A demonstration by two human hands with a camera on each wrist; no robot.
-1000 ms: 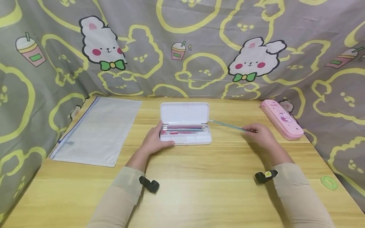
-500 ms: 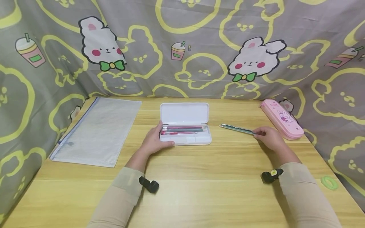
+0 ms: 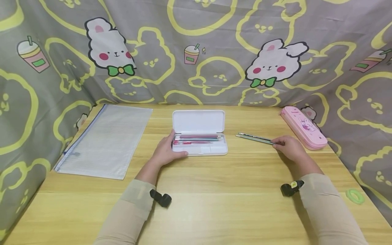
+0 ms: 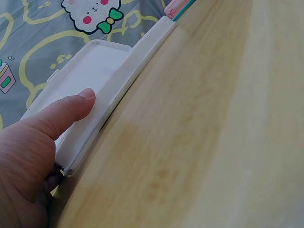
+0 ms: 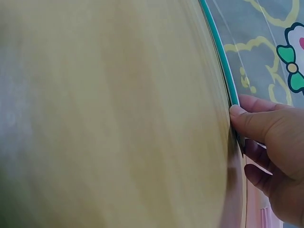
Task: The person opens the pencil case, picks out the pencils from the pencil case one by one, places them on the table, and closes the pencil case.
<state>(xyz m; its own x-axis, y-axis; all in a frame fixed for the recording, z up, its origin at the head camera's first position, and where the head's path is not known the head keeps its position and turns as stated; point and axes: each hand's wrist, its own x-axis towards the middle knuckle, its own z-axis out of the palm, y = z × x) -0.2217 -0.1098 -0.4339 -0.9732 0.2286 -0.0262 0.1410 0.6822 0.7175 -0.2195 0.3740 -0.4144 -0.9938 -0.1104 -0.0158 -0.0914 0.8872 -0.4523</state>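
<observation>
An opened white pencil box (image 3: 218, 149) lies on the table in the head view, with several pencils (image 3: 199, 138) and a red-capped pen (image 3: 183, 143) in it. My left hand (image 3: 165, 149) grips its left end, the thumb on the front rim and the other fingers behind the end. To the right of the box, my right hand (image 3: 288, 147) pinches the right ends of two slim teal-green pencils (image 3: 255, 138) between thumb and forefinger. They lie side by side, low at the tabletop. The right wrist view shows the thumb pressing a teal pencil (image 5: 222, 52).
On the left lies a translucent zip pouch (image 3: 107, 143). A pink pencil case (image 3: 303, 127) rests just beyond my right hand, and a green ring (image 3: 355, 196) near the right edge. A patterned curtain (image 3: 214, 81) hangs along the table's back.
My right hand has moved right and slightly toward me, drawing the pencils away from the box; in the last half second it has stayed put. The left hand has kept still on the box.
</observation>
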